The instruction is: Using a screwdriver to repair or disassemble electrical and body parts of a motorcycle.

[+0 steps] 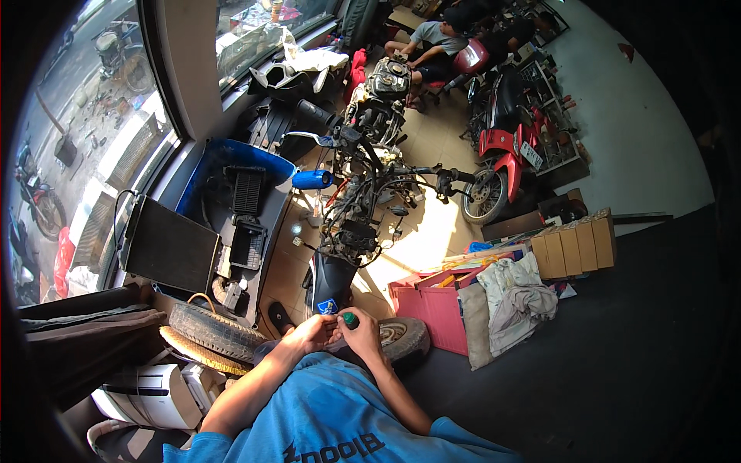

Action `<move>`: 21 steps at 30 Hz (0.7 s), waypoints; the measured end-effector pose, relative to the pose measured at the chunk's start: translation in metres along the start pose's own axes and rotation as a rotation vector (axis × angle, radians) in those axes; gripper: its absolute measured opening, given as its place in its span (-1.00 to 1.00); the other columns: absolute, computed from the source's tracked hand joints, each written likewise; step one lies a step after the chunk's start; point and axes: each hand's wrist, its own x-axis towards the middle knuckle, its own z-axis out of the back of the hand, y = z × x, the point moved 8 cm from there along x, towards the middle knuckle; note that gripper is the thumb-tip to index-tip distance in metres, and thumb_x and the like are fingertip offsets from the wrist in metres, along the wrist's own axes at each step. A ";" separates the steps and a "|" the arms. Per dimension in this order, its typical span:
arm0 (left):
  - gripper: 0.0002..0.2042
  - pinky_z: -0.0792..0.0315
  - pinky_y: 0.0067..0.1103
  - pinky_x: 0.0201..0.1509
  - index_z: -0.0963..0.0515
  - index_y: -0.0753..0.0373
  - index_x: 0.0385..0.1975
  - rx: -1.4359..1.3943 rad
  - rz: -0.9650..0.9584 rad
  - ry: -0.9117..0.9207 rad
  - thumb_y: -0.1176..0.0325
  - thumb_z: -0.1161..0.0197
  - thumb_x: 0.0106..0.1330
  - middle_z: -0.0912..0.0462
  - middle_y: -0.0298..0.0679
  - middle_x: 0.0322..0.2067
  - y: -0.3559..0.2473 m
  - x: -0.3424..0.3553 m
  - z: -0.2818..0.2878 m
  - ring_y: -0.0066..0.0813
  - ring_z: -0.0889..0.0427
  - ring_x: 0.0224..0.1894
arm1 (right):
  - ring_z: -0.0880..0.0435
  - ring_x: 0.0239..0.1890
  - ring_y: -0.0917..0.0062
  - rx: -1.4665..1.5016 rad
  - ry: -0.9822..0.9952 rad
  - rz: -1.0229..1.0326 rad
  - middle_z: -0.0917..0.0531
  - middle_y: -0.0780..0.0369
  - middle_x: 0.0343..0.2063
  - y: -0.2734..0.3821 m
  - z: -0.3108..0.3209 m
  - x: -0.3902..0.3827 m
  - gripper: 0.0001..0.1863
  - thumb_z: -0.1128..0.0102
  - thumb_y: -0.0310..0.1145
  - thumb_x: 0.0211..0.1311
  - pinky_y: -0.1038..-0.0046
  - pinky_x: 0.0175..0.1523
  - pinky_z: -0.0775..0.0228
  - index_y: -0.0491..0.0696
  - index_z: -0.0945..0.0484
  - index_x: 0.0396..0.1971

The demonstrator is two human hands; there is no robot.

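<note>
My right hand (356, 336) is wrapped round a green round-ended handle (351, 319), like a screwdriver's; its far end is hidden. Fingertips of my left hand (312, 333) are drawn together against the right hand, and whatever they pinch is too small to make out. Both hands are in front of my blue shirt, above the black fender or seat end (332, 279) of a stripped motorcycle (359, 208). Its wiring, frame and handlebars are bare. A wheel with a tyre (407, 339) lies just right of my hands.
Left stands a blue bin (202, 174) with black plastic parts, beside stacked tyres (216, 330). At right are a pink box (432, 315) with rags (513, 293) and cardboard boxes (575, 247). A red motorcycle (502, 150) and a seated person (436, 42) are farther back.
</note>
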 end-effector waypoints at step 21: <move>-0.83 -0.55 -0.58 -0.23 -0.48 0.22 -0.22 0.021 0.014 -0.046 0.31 0.03 0.39 -0.59 -0.28 -0.33 -0.007 0.003 0.007 -0.44 -0.59 -0.31 | -0.67 -0.30 0.22 -0.014 0.025 0.037 -0.65 0.08 -0.40 0.001 -0.002 0.001 -0.83 -0.29 -0.42 0.05 0.34 -0.20 -0.48 -0.13 -0.59 -0.34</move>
